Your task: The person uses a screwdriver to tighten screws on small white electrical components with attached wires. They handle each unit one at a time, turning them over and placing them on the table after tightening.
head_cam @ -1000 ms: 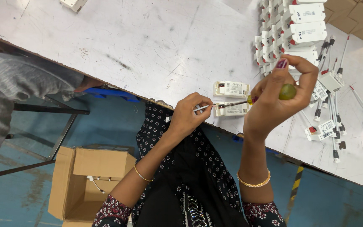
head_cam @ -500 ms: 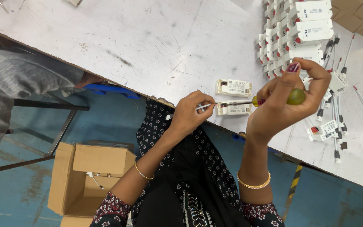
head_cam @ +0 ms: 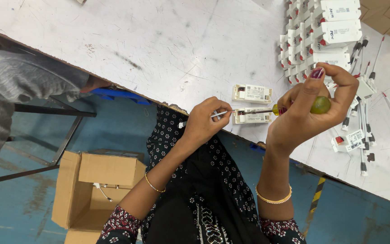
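My left hand point(head_cam: 206, 122) pinches a thin white wire point(head_cam: 182, 124) at the table's near edge, just left of a small white electrical module point(head_cam: 252, 117). My right hand point(head_cam: 314, 106) grips a screwdriver with a yellow-green handle point(head_cam: 320, 105); its metal shaft point(head_cam: 253, 111) points left across that module toward my left fingers. A second white module point(head_cam: 252, 93) lies flat just behind the first.
Stacked white modules point(head_cam: 321, 36) stand at the back right, with several loose white wires with red and black ends point(head_cam: 362, 126) beside them. An open cardboard box point(head_cam: 96, 190) sits on the blue floor. Another person's grey sleeve point(head_cam: 19, 86) reaches in at the left, by a blue object point(head_cam: 120, 95).
My right hand has shifted slightly right and down with the screwdriver. My left hand stays at the table edge holding the wire.
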A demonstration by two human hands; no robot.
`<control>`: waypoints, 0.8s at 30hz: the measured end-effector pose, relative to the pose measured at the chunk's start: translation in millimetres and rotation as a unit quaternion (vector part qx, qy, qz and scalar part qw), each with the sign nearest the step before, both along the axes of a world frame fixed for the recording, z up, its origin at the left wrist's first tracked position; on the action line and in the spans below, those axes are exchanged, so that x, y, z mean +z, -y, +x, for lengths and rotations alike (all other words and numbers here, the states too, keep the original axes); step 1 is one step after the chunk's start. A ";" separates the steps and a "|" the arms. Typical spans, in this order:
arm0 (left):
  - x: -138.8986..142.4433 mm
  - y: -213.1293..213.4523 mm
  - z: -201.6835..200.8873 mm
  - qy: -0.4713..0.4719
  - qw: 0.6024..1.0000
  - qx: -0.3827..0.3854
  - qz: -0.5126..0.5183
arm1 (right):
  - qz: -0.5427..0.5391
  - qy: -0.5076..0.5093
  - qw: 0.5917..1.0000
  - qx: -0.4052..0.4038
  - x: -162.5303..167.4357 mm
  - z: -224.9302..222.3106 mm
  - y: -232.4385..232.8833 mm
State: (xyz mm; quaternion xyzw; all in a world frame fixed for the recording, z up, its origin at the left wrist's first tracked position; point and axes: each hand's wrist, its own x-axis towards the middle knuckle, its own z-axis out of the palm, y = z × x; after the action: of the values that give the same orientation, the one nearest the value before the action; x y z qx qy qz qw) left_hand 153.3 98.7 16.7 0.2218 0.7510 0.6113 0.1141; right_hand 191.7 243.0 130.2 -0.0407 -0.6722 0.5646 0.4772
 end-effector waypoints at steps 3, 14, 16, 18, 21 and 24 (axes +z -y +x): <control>-0.7 0.0 0.5 0.002 1.000 0.003 -0.002 | 0.001 0.001 1.000 0.003 -0.9 0.4 -0.7; 1.1 -3.4 3.3 -0.041 0.998 0.005 -0.042 | -0.022 0.002 1.000 0.005 -3.0 -1.1 0.5; 2.1 -5.2 3.5 -0.050 0.997 0.005 -0.058 | -0.026 -0.003 1.000 0.008 -4.0 -2.2 -1.5; 3.1 -6.4 3.0 -0.056 0.995 0.003 -0.077 | -0.020 -0.004 1.000 0.005 -5.4 -3.0 -3.0; 4.5 -7.7 3.0 -0.079 0.993 -0.002 -0.087 | -0.023 -0.004 1.000 0.005 -7.2 -3.5 -5.2; 5.9 -9.5 6.2 -0.105 0.989 -0.002 -0.102 | -0.035 -0.004 0.999 0.006 -8.1 -3.5 -6.3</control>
State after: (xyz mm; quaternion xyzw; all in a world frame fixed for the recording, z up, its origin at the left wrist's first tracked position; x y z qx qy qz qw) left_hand 159.5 108.2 22.7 0.2729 0.8168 0.5049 0.0579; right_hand 188.1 249.3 122.1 -0.0512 -0.6506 0.5907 0.4745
